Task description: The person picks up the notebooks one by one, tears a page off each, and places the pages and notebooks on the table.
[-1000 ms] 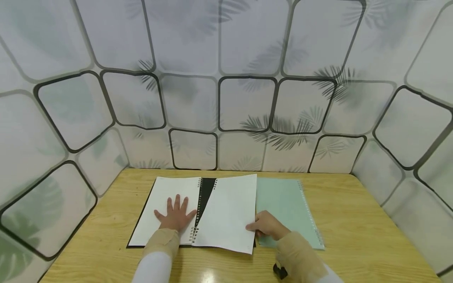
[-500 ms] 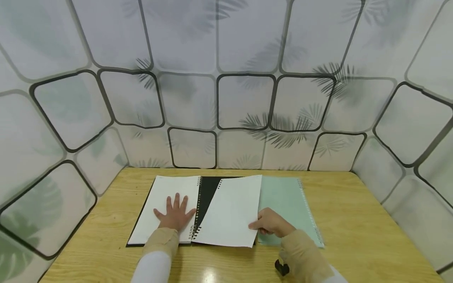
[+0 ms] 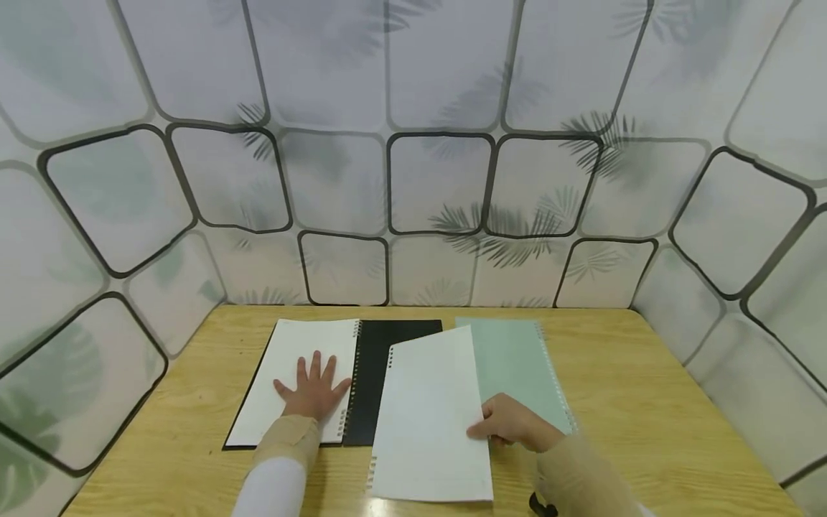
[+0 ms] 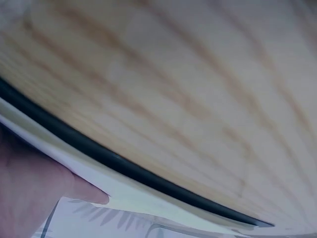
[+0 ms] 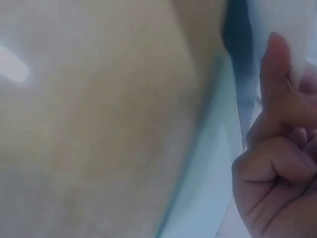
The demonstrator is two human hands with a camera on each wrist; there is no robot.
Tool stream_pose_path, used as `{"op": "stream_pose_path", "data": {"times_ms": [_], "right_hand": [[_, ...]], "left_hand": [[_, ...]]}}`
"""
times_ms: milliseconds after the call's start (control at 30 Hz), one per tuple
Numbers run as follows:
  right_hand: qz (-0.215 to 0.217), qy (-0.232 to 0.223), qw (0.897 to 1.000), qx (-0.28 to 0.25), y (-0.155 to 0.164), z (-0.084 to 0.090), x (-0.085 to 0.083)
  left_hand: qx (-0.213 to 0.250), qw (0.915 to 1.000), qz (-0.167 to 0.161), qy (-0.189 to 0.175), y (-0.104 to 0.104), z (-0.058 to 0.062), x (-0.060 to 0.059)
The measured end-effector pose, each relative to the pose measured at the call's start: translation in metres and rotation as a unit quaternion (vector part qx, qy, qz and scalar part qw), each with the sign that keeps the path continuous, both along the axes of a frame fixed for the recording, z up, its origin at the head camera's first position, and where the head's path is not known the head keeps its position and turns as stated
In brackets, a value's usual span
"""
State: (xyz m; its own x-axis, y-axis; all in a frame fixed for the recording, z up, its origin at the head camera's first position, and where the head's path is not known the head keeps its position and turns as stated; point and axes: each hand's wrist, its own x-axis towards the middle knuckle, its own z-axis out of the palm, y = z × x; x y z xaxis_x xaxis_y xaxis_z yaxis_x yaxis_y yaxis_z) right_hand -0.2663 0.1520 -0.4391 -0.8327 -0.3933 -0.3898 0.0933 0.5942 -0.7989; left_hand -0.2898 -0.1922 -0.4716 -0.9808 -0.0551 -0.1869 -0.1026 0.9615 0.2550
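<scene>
A white sheet of paper (image 3: pixel 429 416), with a row of punched holes down its left edge, hangs tilted over the table, its right edge pinched between thumb and fingers of my right hand (image 3: pixel 513 424). My left hand (image 3: pixel 311 391) lies flat with spread fingers on the white pages of an open spiral notebook (image 3: pixel 258 424). The notebook's black back cover (image 3: pixel 377 337) is bare at the right of the spiral, partly hidden by the sheet. In the right wrist view, thumb and curled fingers (image 5: pixel 275 59) grip the paper's edge.
A pale green spiral notebook (image 3: pixel 510 352) lies on the wooden table (image 3: pixel 659 416) to the right, partly behind the sheet and my right hand. A patterned fabric wall (image 3: pixel 349 187) encloses the table at the back and sides. A small black object (image 3: pixel 541 506) shows at my right wrist.
The sheet has come away from the notebook's spiral and moved right and toward me with my right hand, baring more of the black cover. My left hand stays on the pages.
</scene>
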Motion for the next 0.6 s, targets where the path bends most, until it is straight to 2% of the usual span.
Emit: {"op": "stream_pose_path", "data": {"times_ms": [67, 233, 333, 600], "right_hand": [[0.01, 0.011, 1.0, 0.001, -0.002, -0.002, 0.01], [0.0, 0.025, 0.999, -0.022, -0.004, -0.002, 0.031], [0.01, 0.016, 0.999, -0.037, -0.002, -0.003, 0.045], [0.044, -0.019, 0.998, -0.03, -0.003, -0.017, 0.088]], "left_hand": [[0.001, 1.0, 0.002, 0.0, -0.001, -0.003, 0.0], [-0.001, 1.0, 0.007, -0.001, -0.002, -0.008, 0.001], [-0.001, 1.0, 0.008, -0.004, -0.003, -0.009, 0.001], [-0.002, 0.9999, 0.011, -0.008, -0.01, -0.013, -0.001]]}}
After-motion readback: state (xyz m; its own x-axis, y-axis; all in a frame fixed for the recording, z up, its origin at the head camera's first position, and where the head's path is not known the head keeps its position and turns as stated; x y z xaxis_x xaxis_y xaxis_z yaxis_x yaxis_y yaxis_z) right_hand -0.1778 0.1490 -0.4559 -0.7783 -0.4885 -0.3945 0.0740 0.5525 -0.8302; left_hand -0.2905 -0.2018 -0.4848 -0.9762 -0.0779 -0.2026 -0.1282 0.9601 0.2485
